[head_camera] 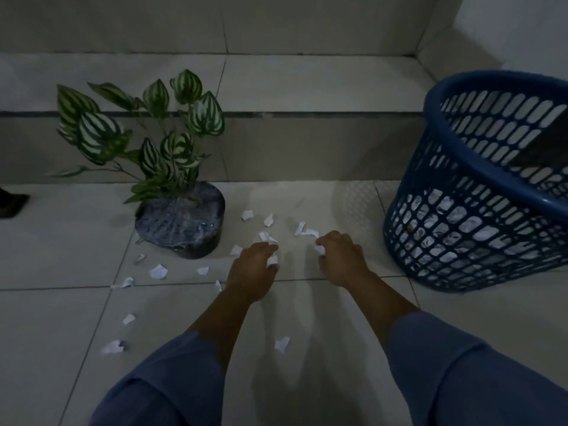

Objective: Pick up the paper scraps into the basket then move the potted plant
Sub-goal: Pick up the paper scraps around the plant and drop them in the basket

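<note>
Several white paper scraps (158, 271) lie scattered on the tiled floor, from beside the plant down to the near left. My left hand (253, 269) is curled low over the floor, holding scraps in its fingers. My right hand (339, 256) sits just right of it, fingers pinched on a white scrap at its left edge. The potted plant (181, 222), striped green leaves in a dark wrapped pot, stands left of both hands. The blue slatted basket (473, 210) stands at the right with white paper inside.
A tiled step (307, 142) rises behind the plant and the basket, with a wall above it. A dark object (12, 201) pokes in at the left edge. Blue sleeves cover my forearms at the bottom.
</note>
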